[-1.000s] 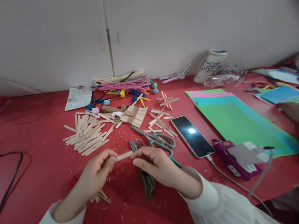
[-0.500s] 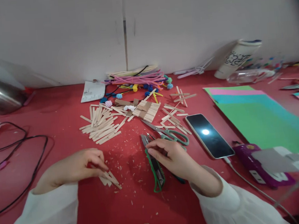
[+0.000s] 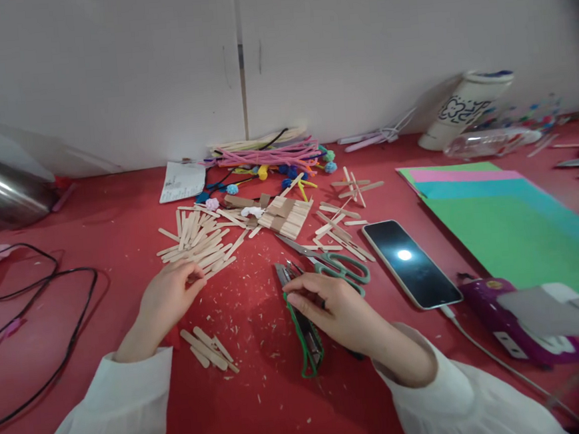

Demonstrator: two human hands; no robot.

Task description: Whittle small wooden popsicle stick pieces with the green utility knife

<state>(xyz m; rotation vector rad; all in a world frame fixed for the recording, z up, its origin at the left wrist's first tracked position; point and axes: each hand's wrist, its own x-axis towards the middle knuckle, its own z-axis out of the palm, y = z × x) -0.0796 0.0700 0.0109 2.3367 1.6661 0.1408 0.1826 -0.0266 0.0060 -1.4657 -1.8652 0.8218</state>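
Note:
My left hand is over the near edge of a heap of wooden craft sticks. Its thumb and forefinger come together at the near end of one stick. A few loose craft sticks lie on the red tabletop below this hand. On the right, my right hand is curled over a green and black utility knife that lies flat, its thumb and forefinger closed at the knife's upper part. Grey-green scissors rest just beyond that hand, partly beneath it.
Wood chips litter the red table. Behind are a bundled stack of sticks, pipe cleaners and a paper slip. To the right: a phone, coloured paper, a purple power strip and a tumbler. A black cable loops left.
My left hand has let go of the small group of craft sticks and moved up and away to the larger heap. The right hand stays at the utility knife.

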